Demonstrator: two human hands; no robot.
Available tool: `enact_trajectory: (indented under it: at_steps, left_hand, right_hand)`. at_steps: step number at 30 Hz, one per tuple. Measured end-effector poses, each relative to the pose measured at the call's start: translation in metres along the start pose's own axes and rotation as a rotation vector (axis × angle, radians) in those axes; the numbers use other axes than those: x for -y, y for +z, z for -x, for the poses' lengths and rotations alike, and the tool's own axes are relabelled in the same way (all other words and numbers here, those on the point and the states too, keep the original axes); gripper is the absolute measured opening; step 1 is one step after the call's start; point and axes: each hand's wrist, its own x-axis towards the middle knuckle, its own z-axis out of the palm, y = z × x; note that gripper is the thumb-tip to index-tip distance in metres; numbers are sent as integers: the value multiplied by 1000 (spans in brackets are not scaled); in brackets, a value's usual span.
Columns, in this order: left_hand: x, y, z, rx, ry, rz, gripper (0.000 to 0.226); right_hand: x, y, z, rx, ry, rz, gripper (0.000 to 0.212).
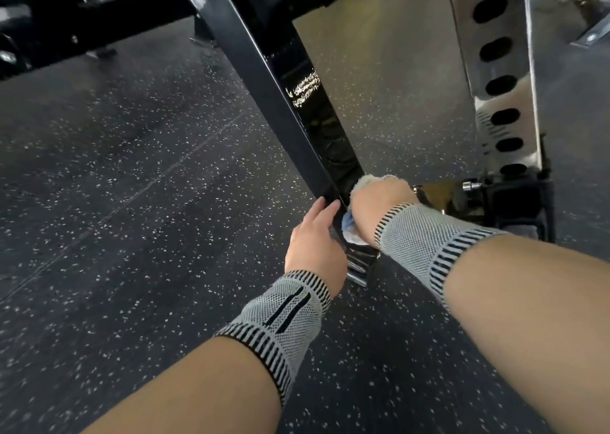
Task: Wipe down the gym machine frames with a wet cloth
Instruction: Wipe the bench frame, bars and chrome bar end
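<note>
a: both hands are low at the foot of the black frame beam (264, 70), close together, one on each side of it. left hand (313, 245) lies along the beam's left edge, fingers straight and flat against the metal, tips pointing up the slope.

b: and the right hand (379, 209)?

a: right hand is curled over the cloth (351, 230), pressing it onto the beam's glossy top face. pale cloth bunches out past the knuckles on the far side, and a blue-and-white fold pokes out nearer us, between the two hands.

b: so the cloth sits right at the bottom end of that beam.

a: yes, just above where the beam meets the speckled rubber floor (115, 186). the beam itself slants from far left at the top down to the middle of the scene, and its upper face shines with streaky reflections further up.

b: what's on the wrists?

a: knitted grey-and-black wrist sleeves, one on the left wrist (280, 314), one on the right (425, 235). bare forearms come in from the near edge.

b: anything to the right?

a: a chrome upright (501, 70) with a column of oval slots, standing right of the hands, bolted into a dark base (515, 199) just beyond the right wrist. more dark machine parts (66, 14) sit far left, too shadowed to make out.
</note>
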Motion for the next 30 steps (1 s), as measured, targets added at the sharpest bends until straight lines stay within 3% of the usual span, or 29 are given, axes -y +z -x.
enact_trajectory:
  at_steps: [4, 7, 9, 12, 14, 15, 19, 25, 28, 30]
  left_hand:
    - [-2, -9, 0, -17, -60, 37, 69]
    - [-4, -17, 4, -29, -143, 49, 68]
    - [-1, -21, 6, -40, -183, 60, 68]
    - [1, -28, 7, -61, -174, 46, 63]
    - [3, -29, 6, -69, -149, 25, 59]
    - [3, -28, 5, -73, -138, 14, 57]
    - [3, -17, 3, -21, -110, -11, 56]
    - [6, 7, 0, 18, -84, -4, 62]
    - [6, 9, -6, 4, -65, -20, 64]
    - [9, 9, -8, 0, -78, -21, 66]
  right_hand:
    - [9, 3, 14, -59, -111, 70, 28]
    - [16, 13, 47, 104, -240, -95, 32]
    - [22, 22, 66, 153, -220, -220, 28]
    - [4, 16, 73, -144, -84, -401, 23]
    - [-19, 3, 60, -386, -37, -365, 34]
    - [-29, 0, 50, -421, -23, -279, 41]
    - [-19, 8, 14, -26, -59, 41, 45]
    - [-25, 0, -30, 245, 70, 173, 48]
    - [-15, 3, -19, 210, 18, 246, 18]
    - [-14, 10, -16, 91, -59, 194, 21]
